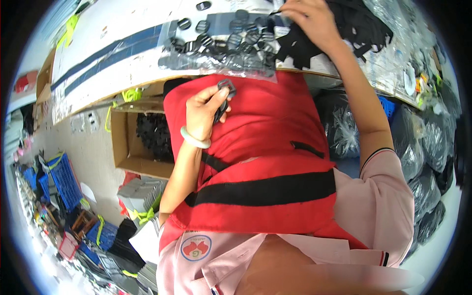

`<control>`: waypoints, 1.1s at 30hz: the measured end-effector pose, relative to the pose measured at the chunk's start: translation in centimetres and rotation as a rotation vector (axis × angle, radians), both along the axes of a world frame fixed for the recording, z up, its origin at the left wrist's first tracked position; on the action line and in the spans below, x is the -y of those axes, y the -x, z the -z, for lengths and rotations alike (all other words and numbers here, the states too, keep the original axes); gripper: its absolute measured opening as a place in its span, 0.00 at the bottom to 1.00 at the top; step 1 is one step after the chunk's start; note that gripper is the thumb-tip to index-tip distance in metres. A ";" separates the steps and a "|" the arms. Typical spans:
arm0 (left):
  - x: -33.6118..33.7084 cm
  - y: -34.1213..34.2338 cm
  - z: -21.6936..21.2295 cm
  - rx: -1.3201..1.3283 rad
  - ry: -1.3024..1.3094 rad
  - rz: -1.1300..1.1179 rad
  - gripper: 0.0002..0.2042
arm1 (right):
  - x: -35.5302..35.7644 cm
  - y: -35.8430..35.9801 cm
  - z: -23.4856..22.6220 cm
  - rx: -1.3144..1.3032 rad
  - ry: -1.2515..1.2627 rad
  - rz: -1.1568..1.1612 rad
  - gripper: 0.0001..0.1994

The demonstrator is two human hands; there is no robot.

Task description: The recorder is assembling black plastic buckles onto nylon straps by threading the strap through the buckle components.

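My left hand (200, 112) is closed in front of the red apron (275, 118), thumb pressed on a black plastic buckle (227, 87). A dark piece beneath the buckle runs down along the fingers, and its kind is partly hidden. At the far side of the table my right hand (314, 23) pinches the end of a thin black strap (276, 13). Below and beside that hand lies a heap of short black straps (296, 48). Several loose black buckles (203, 26) are spread left of the heap, on and around a clear plastic bag (167, 60).
The white table (123, 73) has dark blue stripes. Under it stands a cardboard box (123, 152) of black parts. Filled plastic bags (412, 142) crowd the right side. Blue crates (65, 182) sit on the floor to the left.
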State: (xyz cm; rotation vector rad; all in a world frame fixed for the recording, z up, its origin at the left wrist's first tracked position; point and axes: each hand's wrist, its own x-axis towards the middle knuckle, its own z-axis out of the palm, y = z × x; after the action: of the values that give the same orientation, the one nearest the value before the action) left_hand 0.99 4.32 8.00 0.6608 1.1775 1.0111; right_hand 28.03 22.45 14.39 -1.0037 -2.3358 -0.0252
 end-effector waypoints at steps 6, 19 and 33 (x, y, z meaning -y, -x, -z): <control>0.4 0.3 -1.6 -0.107 -0.084 -0.106 0.06 | 9.6 6.8 -3.3 -0.493 1.052 -0.014 0.06; 0.8 0.6 -1.0 -0.734 -0.679 -0.177 0.08 | 14.2 10.6 3.3 -1.041 1.692 -0.054 0.10; 2.8 1.7 0.7 -0.026 -0.097 -0.148 0.07 | 13.8 10.9 5.6 -0.974 1.716 -0.246 0.15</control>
State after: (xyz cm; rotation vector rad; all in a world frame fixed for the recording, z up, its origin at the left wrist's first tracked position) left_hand -0.76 1.54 7.35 0.6720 1.2198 1.1935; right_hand 17.11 8.70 8.84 -0.9044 -1.0985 2.2210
